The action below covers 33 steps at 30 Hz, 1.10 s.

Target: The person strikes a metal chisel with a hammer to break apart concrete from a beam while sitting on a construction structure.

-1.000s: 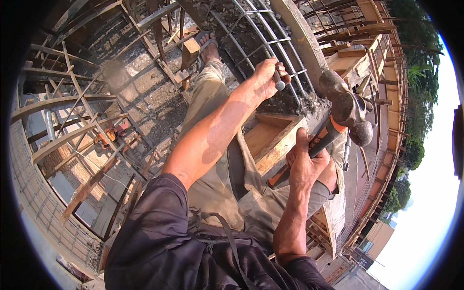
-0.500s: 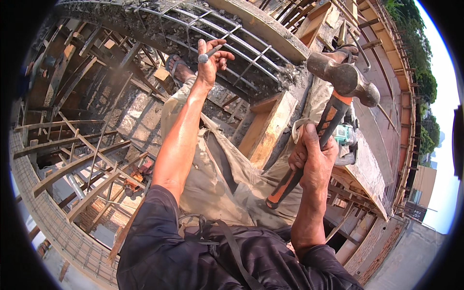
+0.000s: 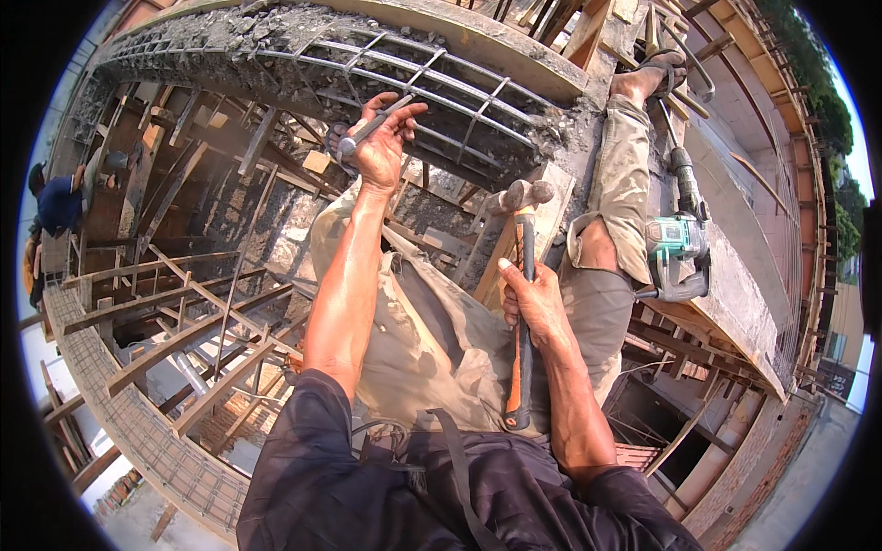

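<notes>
My left hand [image 3: 378, 163] grips a steel chisel [image 3: 367, 129] between thumb and fingers. The chisel's blunt round end points down-left, and its other end points toward the exposed rebar [image 3: 432, 78] of a chipped concrete beam [image 3: 220, 41]. Whether its tip touches anything I cannot tell. In my right hand [image 3: 537, 305] is a hammer [image 3: 518, 381] with a black and orange handle. The fingers wrap the handle's upper part, and the metal head is up, right of and below the chisel. My trousered legs lie behind both hands.
A green power tool [image 3: 678, 246] with a long bit rests by my right leg on a concrete ledge [image 3: 749, 312]. Timber props [image 3: 216, 367] fill a drop at the left. Another person [image 3: 61, 204] is at the far left. A wooden board [image 3: 556, 193] stands behind the hammer.
The hammer has come down and left, away from the camera, and now stands nearly upright. My left hand has shifted slightly left and lower, still holding the chisel. The view has turned a little.
</notes>
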Each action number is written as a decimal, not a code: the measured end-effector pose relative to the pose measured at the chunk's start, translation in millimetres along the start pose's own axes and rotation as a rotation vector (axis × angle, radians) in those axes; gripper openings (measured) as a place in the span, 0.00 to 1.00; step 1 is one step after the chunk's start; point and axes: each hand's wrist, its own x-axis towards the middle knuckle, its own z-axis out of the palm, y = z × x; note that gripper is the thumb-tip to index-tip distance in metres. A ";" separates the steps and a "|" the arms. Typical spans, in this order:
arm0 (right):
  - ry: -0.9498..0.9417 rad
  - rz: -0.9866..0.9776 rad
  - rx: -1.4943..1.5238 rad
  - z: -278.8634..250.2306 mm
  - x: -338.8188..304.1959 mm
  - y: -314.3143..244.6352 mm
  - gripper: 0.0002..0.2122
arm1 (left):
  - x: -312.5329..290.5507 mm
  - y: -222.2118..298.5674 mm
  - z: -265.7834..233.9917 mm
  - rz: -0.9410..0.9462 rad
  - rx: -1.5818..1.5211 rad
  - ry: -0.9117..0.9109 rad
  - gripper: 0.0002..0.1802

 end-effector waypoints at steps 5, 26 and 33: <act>-0.052 0.107 0.049 -0.2 21.5 20.5 0.15 | 13.8 3.9 2.5 0.052 -0.020 0.089 0.31; -0.046 0.192 0.034 -9.4 35.7 38.2 0.15 | 37.7 14.5 -1.5 0.027 1.293 0.057 0.17; -0.140 0.053 -0.098 4.4 33.1 40.9 0.11 | 57.4 32.3 5.2 0.252 1.087 -0.040 0.11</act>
